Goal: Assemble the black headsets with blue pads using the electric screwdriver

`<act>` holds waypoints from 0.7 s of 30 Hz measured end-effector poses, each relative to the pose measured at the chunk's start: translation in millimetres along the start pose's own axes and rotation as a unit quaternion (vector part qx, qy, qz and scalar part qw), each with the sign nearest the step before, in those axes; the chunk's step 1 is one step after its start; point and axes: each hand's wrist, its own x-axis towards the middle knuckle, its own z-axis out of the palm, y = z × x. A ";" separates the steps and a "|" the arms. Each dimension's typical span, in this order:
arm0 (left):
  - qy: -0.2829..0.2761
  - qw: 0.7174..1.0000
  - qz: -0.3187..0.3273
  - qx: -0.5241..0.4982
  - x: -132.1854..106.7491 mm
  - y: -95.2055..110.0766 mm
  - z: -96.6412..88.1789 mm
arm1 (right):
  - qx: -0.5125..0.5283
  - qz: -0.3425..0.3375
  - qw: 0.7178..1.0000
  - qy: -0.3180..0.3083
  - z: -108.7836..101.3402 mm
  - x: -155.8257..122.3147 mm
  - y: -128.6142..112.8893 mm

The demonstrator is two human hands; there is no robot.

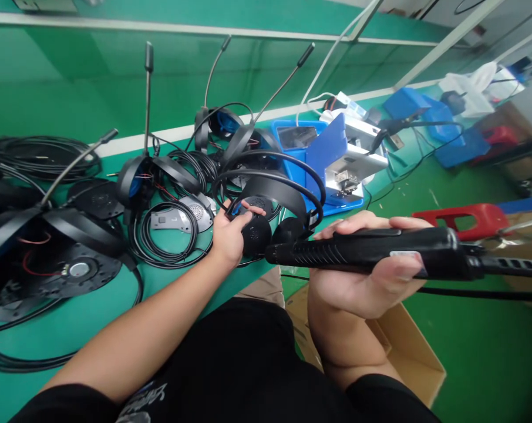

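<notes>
My right hand (pixel 358 270) is wrapped round a black electric screwdriver (pixel 363 249) held nearly level, its cord running off to the right. The tool's tip end points left at the black ear cup of a headset (pixel 256 235); whether it touches cannot be made out. My left hand (pixel 231 229) grips this ear cup, thumb and fingers closed about its edge. Above the cup arches the headset's double black headband (pixel 288 161). Just left of my left hand lies a grey perforated ear-cup plate (pixel 184 214) among coiled cables (pixel 160 249).
Several headsets with boom microphones (pixel 148 59) stand along the green bench (pixel 94 329). A silver and blue machine (pixel 340 158) sits in a blue tray. Farther right are blue bins (pixel 428 114) and a red-handled tool (pixel 481 220). A cardboard box (pixel 418 358) stands below the bench.
</notes>
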 end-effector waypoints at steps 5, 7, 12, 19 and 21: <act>0.001 1.000 -0.009 0.001 -0.4 0.2 -1.2 | 0.012 -0.005 1.000 -0.016 4.1 -1.0 -0.2; 0.005 1.000 -0.011 0.005 0.1 -0.3 -2.0 | 0.008 0.002 1.000 -0.027 3.8 -0.4 0.0; 0.006 1.000 -0.020 -0.004 2.4 -1.9 -3.2 | -0.019 0.007 1.000 -0.020 6.0 -2.6 3.2; 0.021 0.999 -0.033 -0.023 4.8 -3.5 -4.3 | 0.004 0.001 1.000 -0.027 8.6 -3.4 6.6; 0.025 0.999 -0.033 -0.020 5.0 -3.5 -4.6 | 0.010 0.005 0.999 -0.039 7.8 -3.7 7.4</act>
